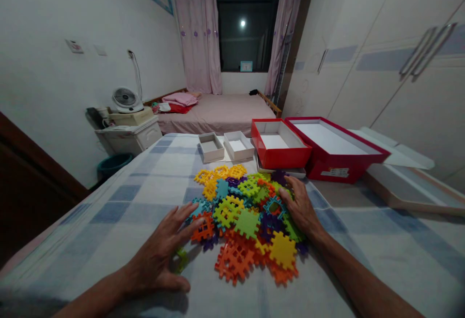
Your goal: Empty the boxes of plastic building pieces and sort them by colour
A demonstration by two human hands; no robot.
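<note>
A heap of colourful plastic interlocking pieces lies on the checked cloth, in yellow, green, orange, blue and purple. On its left side my left hand is spread, fingertips at the blue and orange pieces. A green piece shows partly beneath that palm. My right hand rests against the heap's right edge, fingers apart over green and purple pieces. Neither hand visibly grips a piece. At the near side of the heap lie a yellow square piece and orange pieces.
Behind the heap stand two small white boxes, a red box and a larger dark red box. To the right lies a pale shallow tray or lid. A bed and a small fan are farther back.
</note>
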